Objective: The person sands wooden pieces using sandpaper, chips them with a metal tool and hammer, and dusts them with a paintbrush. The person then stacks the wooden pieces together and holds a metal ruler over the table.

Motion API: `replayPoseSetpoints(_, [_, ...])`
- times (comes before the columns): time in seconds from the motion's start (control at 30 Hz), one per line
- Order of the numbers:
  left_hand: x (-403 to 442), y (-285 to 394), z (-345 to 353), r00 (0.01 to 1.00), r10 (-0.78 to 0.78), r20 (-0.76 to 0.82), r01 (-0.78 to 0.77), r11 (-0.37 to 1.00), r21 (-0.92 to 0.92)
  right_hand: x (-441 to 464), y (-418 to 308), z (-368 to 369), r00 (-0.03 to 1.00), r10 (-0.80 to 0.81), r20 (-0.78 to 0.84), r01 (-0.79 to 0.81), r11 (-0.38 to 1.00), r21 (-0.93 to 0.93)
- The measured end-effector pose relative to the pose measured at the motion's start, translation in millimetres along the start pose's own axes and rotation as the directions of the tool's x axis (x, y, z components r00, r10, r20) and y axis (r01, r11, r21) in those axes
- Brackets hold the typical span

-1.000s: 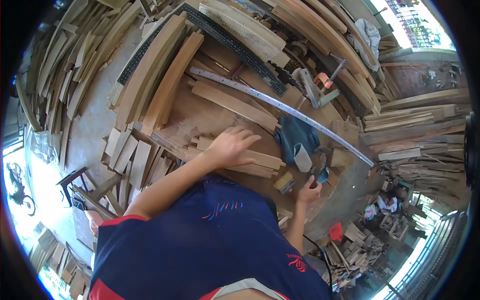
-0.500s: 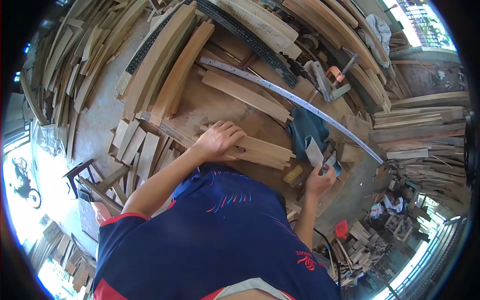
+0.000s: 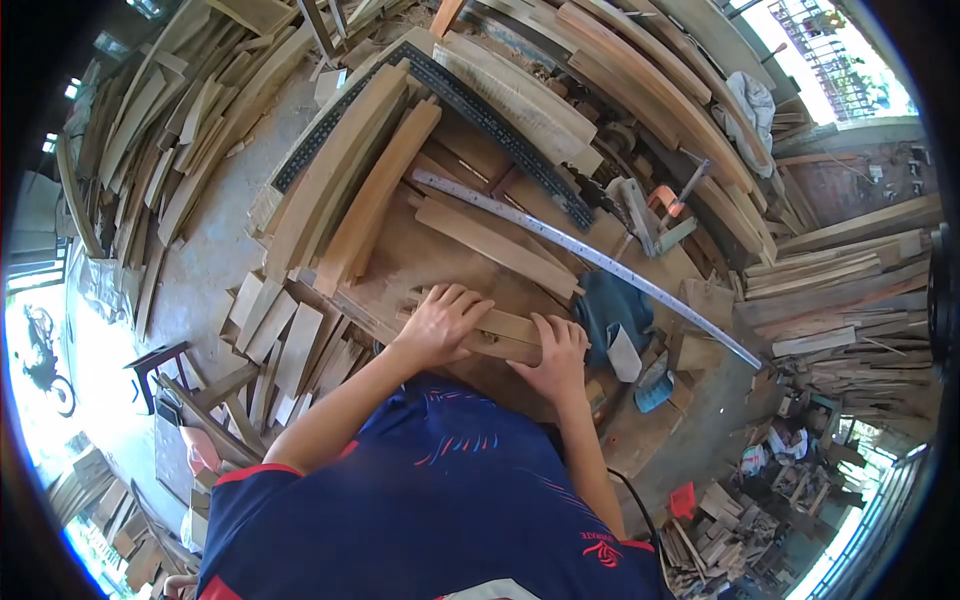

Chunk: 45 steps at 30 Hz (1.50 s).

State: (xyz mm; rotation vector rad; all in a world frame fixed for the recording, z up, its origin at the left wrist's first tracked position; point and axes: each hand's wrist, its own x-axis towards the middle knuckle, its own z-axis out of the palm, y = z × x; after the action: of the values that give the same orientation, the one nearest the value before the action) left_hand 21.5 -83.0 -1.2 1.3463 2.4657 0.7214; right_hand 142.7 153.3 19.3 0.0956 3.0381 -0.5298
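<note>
Two-handed hold on a small stack of wood strips, seen from above. The strips lie between the hands, over the near edge of the worktop; whether they rest on it or are slightly raised cannot be told. The left hand is closed over the left end, fingers across the top; the right hand is closed on the opposite end, its thumb towards the body. Good handling here likely depends on even pressure — both ends squeezed alike, so that no strip slides or fans out. Fingertips are best kept out of the gaps between pieces, where pinching or splinters seem possible. A longer board and a measuring rule lie beyond — well placed to leave the hands unobstructed.
</note>
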Motion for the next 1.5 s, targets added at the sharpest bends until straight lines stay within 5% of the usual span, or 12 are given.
replayPoseSetpoints(0.23, [11, -15, -12, 0.998, 0.069, -0.016, -0.069, 0.996, -0.064, 10, -12, -26, 0.995, 0.04, 0.088, -0.045, 0.998, 0.054])
replayPoseSetpoints(0.47, [66, -27, -95, 0.979, 0.129, -0.158, -0.127, 0.992, 0.023, 81, -16, -73, 0.997, -0.001, -0.081, 0.012, 0.992, 0.129])
replayPoseSetpoints(0.93, [100, -59, -65, 0.993, 0.088, -0.08, -0.078, 0.99, 0.122, 111, 8, -27, 0.996, -0.018, -0.084, 0.019, 1.0, 0.017])
replayPoseSetpoints(1.5, [101, -66, -60, 0.993, 0.098, -0.069, -0.09, 0.99, 0.108, 116, 17, -32, 0.999, -0.029, -0.016, 0.031, 0.993, 0.11])
